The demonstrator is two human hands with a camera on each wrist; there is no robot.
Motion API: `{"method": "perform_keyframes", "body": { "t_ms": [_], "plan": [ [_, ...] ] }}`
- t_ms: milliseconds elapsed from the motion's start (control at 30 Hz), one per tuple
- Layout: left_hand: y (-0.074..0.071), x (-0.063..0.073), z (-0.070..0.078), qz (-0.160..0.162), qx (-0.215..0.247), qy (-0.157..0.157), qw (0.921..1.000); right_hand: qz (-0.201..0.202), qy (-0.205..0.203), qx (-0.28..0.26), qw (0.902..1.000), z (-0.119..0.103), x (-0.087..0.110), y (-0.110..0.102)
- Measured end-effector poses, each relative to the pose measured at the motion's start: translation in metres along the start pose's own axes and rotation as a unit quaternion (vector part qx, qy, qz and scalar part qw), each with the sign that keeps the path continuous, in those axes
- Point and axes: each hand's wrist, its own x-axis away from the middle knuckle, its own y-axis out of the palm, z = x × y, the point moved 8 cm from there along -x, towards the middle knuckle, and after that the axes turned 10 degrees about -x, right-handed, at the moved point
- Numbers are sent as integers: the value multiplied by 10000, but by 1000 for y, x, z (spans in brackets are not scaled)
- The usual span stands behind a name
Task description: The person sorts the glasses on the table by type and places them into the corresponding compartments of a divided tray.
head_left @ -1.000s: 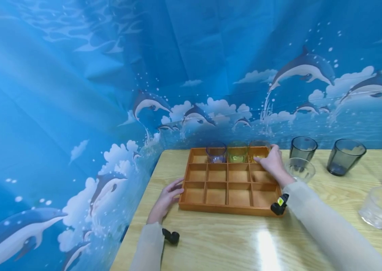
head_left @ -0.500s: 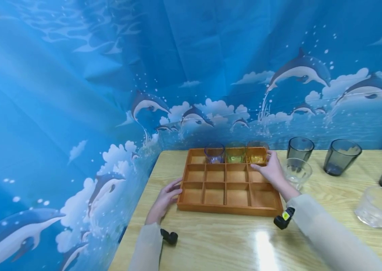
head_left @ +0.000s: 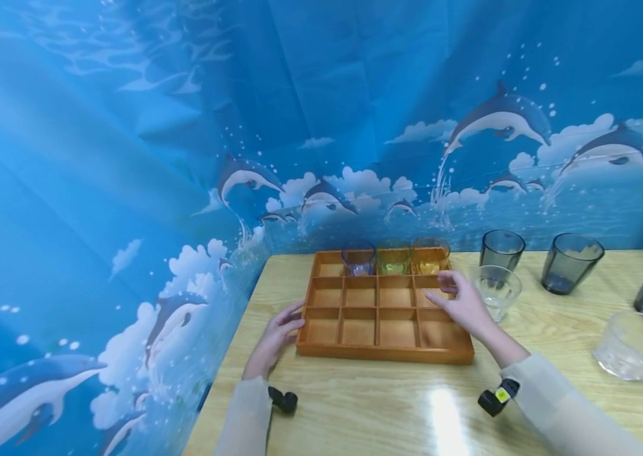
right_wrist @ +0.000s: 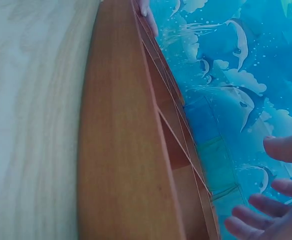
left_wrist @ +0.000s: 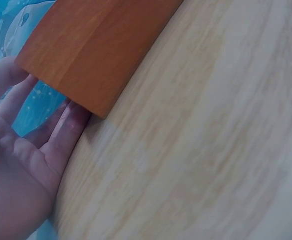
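A: Start with the head view. Where's the tray?
B: The tray (head_left: 384,353) sits on the table (head_left: 355,408), just below centre of the frame. A blue glass (head_left: 358,259), a green glass (head_left: 393,258) and an amber glass (head_left: 430,257) stand in its back row.
A: And the hands?
B: The left hand (head_left: 274,335), lower centre-left, touches the tray's left side with loosely extended fingers, not wrapped round it. The right hand (head_left: 464,307) is over the tray's right part, thumb and fingers well apart, holding nothing.
A: Anything in the way?
B: A clear glass (head_left: 495,294) is just beside that hand, overlapping a dark glass (head_left: 502,248). Two more dark glasses (head_left: 572,263) and another clear glass (head_left: 631,348) are at the right edge. A dolphin backdrop (head_left: 327,95) fills the top.
A: Any writing?
B: A yellow label (head_left: 502,394) on the right wrist camera (head_left: 490,403), too small to read.
A: Left wrist view?
B: The tray's corner, upper left, hides some fingertips.
A: Right wrist?
B: The tray's wall runs down the middle, hiding most compartments. The right hand, lower right, is spread, apart from the wall.
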Motion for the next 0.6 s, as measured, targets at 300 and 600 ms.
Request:
{"method": "perform_keyframes", "body": {
  "t_ms": [300, 600],
  "plan": [
    [0, 1, 1, -7, -36, 42, 10000, -85, -462, 257, 9986, 1, 27, -8],
    [1, 1, 1, -50, -10, 19, 10000, 453, -507, 291, 9973, 6, 52, -39]
  ]
}}
